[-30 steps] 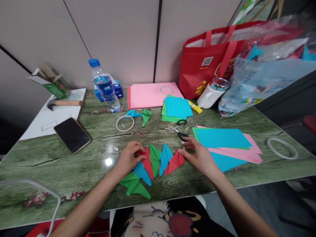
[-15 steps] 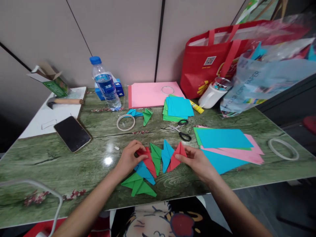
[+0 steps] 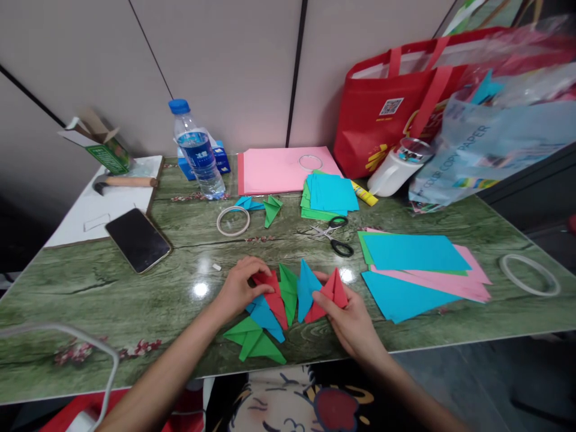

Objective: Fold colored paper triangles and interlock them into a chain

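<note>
A row of folded paper pieces lies near the table's front edge. My left hand [image 3: 243, 288] pinches the left red piece [image 3: 277, 305], beside a green piece [image 3: 288, 290]. Below it, a blue piece [image 3: 266, 318] and a green piece [image 3: 254, 342] fan out toward the edge. With thumb on top and fingers behind, my right hand [image 3: 353, 318] grips the right red piece [image 3: 333, 290]. Its thumb tip touches the border between that piece and the upright blue piece [image 3: 306, 288]. A narrow gap shows between the green and blue pieces in the middle.
Scissors [image 3: 335, 235], a tape roll [image 3: 233, 221] and square papers [image 3: 330, 193] lie beyond my hands. Blue and pink sheets [image 3: 416, 252] are at the right, a phone [image 3: 138, 240] at the left. A bottle [image 3: 200, 159], mug [image 3: 398, 168] and red bag [image 3: 373, 120] stand behind.
My right hand has shifted lower, its thumb moving left across the red piece toward the blue one. My left hand keeps its pinch. The whole view has shifted slightly.
</note>
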Tool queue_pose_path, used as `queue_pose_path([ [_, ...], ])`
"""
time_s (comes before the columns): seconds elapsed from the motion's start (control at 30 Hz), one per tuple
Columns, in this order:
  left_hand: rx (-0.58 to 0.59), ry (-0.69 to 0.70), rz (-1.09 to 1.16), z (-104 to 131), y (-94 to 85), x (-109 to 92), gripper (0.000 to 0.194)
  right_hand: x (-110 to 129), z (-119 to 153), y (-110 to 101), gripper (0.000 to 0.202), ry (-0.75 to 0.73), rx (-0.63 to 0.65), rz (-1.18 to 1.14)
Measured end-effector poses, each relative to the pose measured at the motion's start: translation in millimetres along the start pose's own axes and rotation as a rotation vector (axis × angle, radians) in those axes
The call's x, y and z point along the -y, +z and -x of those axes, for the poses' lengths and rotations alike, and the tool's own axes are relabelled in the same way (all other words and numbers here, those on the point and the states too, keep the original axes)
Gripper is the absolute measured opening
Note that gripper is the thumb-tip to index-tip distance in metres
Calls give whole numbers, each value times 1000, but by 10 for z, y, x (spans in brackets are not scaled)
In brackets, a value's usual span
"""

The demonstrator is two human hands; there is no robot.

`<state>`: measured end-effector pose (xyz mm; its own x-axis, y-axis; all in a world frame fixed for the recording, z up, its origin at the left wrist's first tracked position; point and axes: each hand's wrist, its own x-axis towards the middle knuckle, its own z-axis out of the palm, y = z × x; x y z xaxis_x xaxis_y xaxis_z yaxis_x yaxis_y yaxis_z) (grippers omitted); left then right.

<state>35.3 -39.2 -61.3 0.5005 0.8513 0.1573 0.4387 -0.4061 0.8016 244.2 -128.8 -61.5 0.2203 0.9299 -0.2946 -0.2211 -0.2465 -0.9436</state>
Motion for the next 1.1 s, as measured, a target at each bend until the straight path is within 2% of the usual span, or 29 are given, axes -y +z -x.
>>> queue_pose_path([
  [0.17,57,-23,-44,-10,-5,-39,21,41,44,25,45,-16,1,-84],
  [0.33,130,5,-111,-14,11,-44,16,42,64,40,47,-45,-9,-13],
  [0.53,138,61,-125,-11,8,-25,13,22,75,131,58,-24,-95,104],
  [0.6,147,86,-139,-5,5,-11,11,20,78,155,51,-23,-114,142],
  [0.73,171,107,-159,-4,1,-5,10,22,78,172,24,-28,-111,271],
  [0.9,182,103,-153,-15,-4,-41,10,53,55,223,26,-55,-180,358],
  [1.1,169,56,-177,-14,8,-57,10,72,52,281,23,-65,-223,344],
])
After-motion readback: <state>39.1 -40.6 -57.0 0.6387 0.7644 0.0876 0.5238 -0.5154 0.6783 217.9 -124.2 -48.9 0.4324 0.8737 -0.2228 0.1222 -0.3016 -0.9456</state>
